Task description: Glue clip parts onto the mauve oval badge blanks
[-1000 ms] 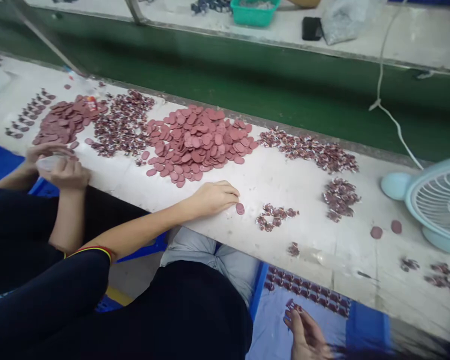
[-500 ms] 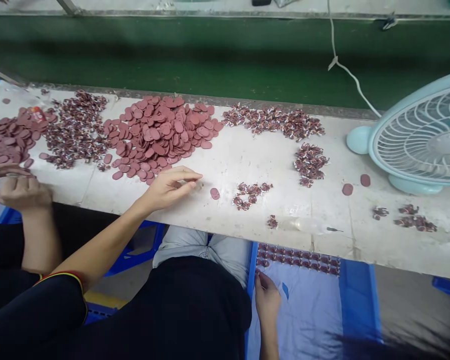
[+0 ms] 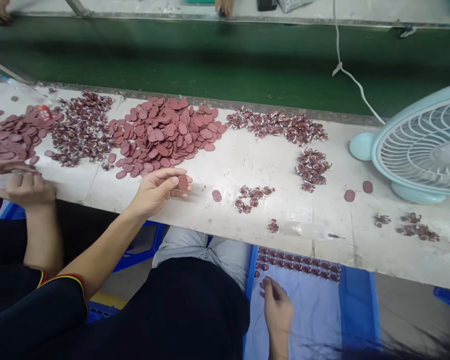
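My left hand [image 3: 155, 191] rests on the white bench edge and pinches one red oval disc [image 3: 182, 182] between thumb and fingers, just below the big heap of red oval discs [image 3: 165, 135]. A single loose disc [image 3: 216, 195] lies to its right, beside a small cluster of patterned pieces [image 3: 252, 197]. Below the bench, my right hand [image 3: 276, 309] hovers with fingers apart and nothing in it over a lilac sheet in a blue tray [image 3: 356, 310]. Rows of small patterned pieces [image 3: 298, 262] lie just above it.
A light-blue fan [image 3: 420, 150] stands on the bench at the right, its cord running back over the green belt [image 3: 225, 60]. More patterned pieces [image 3: 277, 125] and a second disc heap [image 3: 17, 135] lie along the bench. A co-worker's hands [image 3: 20, 182] hold a clear bottle at the left.
My left hand drew back from the loose disc on the bench and now pinches a disc near the heap. My right hand shifted over the tray, and the view panned right.
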The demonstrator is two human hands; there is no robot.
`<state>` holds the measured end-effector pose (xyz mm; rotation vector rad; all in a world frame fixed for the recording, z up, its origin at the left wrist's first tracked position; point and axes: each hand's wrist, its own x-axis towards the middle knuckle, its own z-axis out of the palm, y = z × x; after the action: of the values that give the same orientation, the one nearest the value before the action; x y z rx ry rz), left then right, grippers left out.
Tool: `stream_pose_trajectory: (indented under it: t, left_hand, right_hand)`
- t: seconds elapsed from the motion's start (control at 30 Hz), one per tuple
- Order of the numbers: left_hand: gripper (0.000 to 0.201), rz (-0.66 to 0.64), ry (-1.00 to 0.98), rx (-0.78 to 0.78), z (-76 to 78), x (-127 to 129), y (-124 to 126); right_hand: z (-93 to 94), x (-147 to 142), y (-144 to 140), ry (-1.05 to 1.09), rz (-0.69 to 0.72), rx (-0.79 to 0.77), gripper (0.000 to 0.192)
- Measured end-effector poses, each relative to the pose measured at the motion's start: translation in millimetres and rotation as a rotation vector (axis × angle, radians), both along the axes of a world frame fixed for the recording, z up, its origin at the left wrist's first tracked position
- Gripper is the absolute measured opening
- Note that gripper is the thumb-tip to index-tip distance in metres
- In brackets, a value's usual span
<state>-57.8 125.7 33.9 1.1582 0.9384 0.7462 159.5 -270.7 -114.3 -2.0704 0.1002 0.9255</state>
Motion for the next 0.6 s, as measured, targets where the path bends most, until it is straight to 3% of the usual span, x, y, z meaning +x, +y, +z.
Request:
stream_pose_trajectory:
  t: [0.1,0.23,0.37,0.6]
  left_hand:
    - [0.042,-0.061,-0.041,-0.174,-2.7,-2,-23]
    - [0.038,-0.247,-0.145,-0.427,-9.5,15,-69]
    - [0.032,-0.385,-0.346,-0.625,-15.0,37,-106]
    - [0.03,-0.331,-0.534,-0.768,-27.1,52,-127]
  right_hand:
    - [41.9,21,21,0.017,-0.168,0.154,0.046]
    - [84.8,56,57,0.098,-0.202,0.341,0.056]
    - [107.3,79,85,0.115,-0.176,0.417,0.053]
    - [130.3,85,139,0.177,-0.098,0.511,0.055]
